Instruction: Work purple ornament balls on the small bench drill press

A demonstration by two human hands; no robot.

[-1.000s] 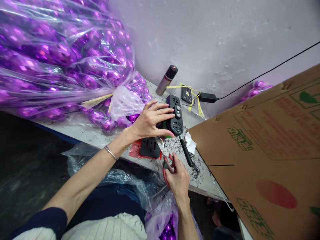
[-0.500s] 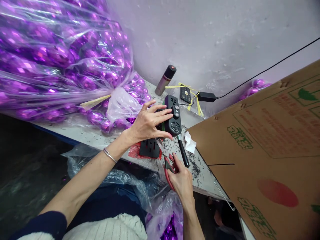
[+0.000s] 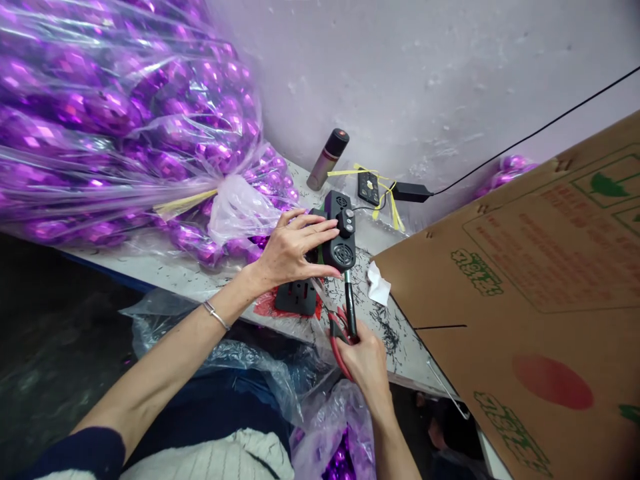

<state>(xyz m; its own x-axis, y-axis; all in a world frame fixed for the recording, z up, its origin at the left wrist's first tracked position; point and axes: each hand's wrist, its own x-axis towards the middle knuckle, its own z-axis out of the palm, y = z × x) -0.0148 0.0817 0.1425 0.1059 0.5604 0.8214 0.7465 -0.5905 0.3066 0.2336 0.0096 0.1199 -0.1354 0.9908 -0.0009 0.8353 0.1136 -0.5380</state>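
Note:
My left hand (image 3: pixel 290 250) lies with spread fingers on the left side of a black device (image 3: pixel 340 230) that has round grilles and knobs. Red-handled scissors (image 3: pixel 340 347) sit in my right hand (image 3: pixel 367 357), blades pointing up and left toward the device. The black handle (image 3: pixel 350 310) sticking out below the device touches the fingers of my right hand. A black slotted plate (image 3: pixel 296 298) lies on red material under my left wrist. What the left fingertips press on is partly hidden.
Bags of shiny purple balls (image 3: pixel 125 120) fill the left. A bottle (image 3: pixel 327 160), a black phone-like item (image 3: pixel 368 187) and an adapter (image 3: pixel 411 193) stand or lie behind the device. A big cardboard box (image 3: pixel 525 300) is at the right, with white crumpled paper (image 3: pixel 379 285) beside it.
The black handle has swung left, to the fingers of my right hand. My left hand stays spread on the device. The whole view has shifted slightly.

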